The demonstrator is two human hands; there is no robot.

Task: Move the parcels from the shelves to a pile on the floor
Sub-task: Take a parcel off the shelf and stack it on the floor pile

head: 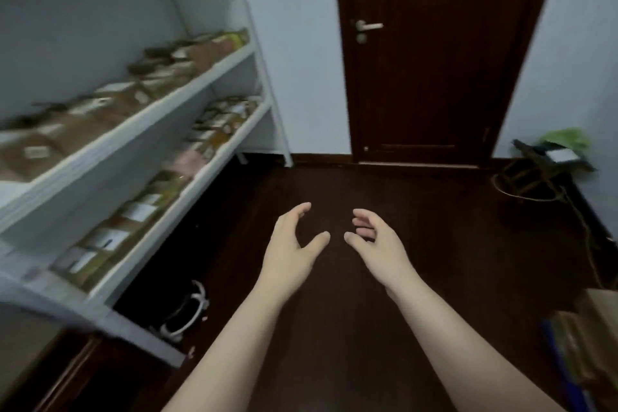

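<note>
Left hand [289, 241] and right hand [376, 239] hover over the floor [384, 191], each grip loose, holding nothing. Parcels [117, 231] line the shelves [187, 191].

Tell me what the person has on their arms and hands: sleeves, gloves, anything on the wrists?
Nothing worn shows. The left hand and right hand are gloveless. Both forearms are bare with no sleeve in view, and no watch, bracelet or ring is visible, though the picture is slightly soft.
</note>
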